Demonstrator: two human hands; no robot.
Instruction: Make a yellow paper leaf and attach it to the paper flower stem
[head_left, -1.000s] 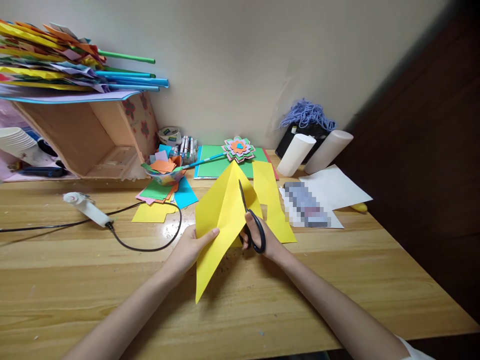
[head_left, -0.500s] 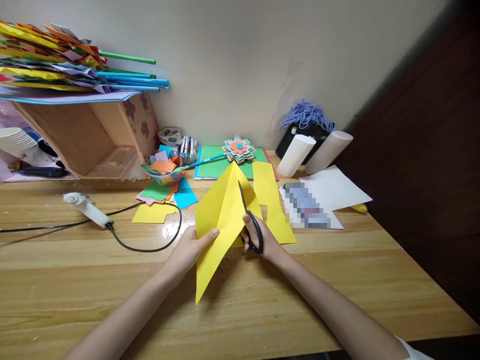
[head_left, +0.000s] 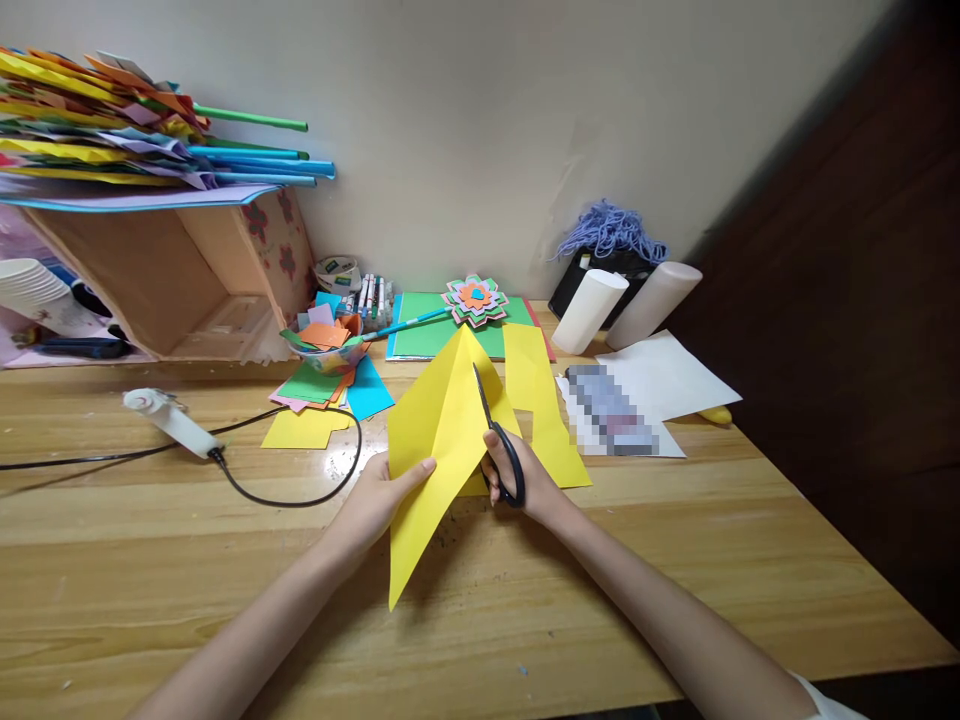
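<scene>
My left hand [head_left: 394, 490] grips the near part of a creased sheet of yellow paper [head_left: 435, 420], thumb on top and fingers hidden beneath. The sheet is held up above the table, its peak pointing away from me. My right hand [head_left: 525, 480] is closed round the handles of black scissors [head_left: 516, 475]. Their blades lie along the right side of the sheet, pointing up toward its peak; how far the lower blade sits under the paper is hidden. Cut yellow paper pieces [head_left: 559, 440] lie on the table just beyond my right hand.
A glue gun [head_left: 172, 425] with a looping black cord lies left. Behind are a bowl of paper scraps [head_left: 330, 350], a layered paper flower [head_left: 476, 298], white rolls [head_left: 592, 310] and white sheets [head_left: 667, 375]. An open box [head_left: 187, 270] topped with paper flowers stands back left.
The whole view has shifted very slightly. Both hands, the yellow paper and the scissors keep nearly the same pose.
</scene>
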